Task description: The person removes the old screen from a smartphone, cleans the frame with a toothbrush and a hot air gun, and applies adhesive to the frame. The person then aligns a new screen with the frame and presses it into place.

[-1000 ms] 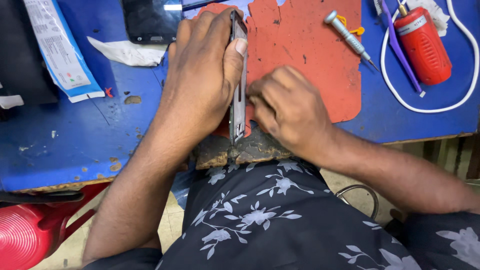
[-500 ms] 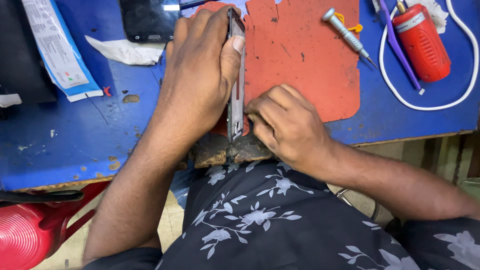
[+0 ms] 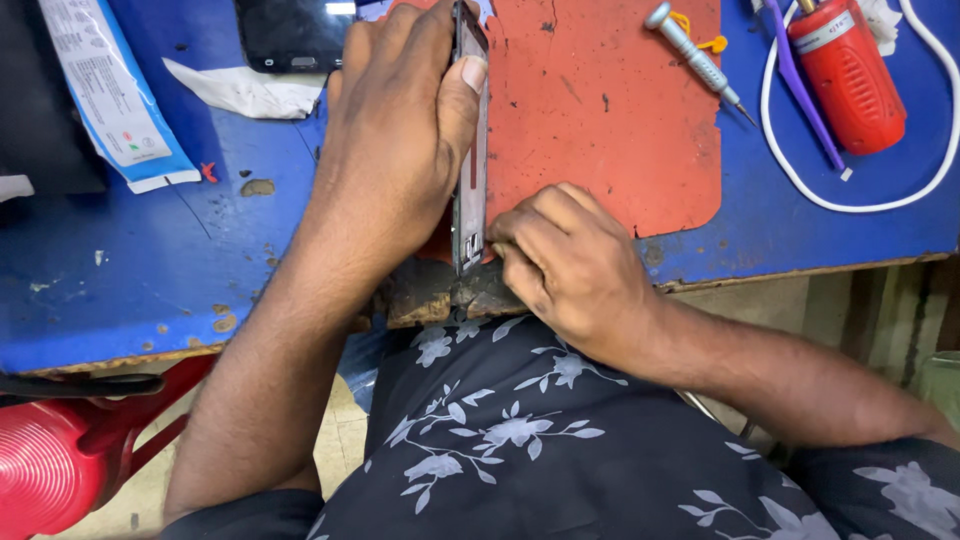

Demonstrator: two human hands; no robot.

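Far left of the frame: red stool at lower left, a blue-and-white packet at upper left on the blue table, a crumpled white paper beside it, a dark phone flat at top.

Centre: my left hand is wrapped around the phone frame, thumb pressed on its right face, fingers hidden behind it. Frame stands on edge, long axis running from top of frame down toward me, lower end at the worn table edge. It sits on the left margin of the red mat.

Just right of the frame's lower end: my right hand, fingers curled tight, knuckles up, fingertips touching the frame's bottom corner. Cannot tell whether it pinches a tool; nothing shows between the fingers. Right hand is nearer the lower end, left hand covers the upper half.

Upper right: a screwdriver on the mat, purple tweezers, a red canister, a white cable looping around them.
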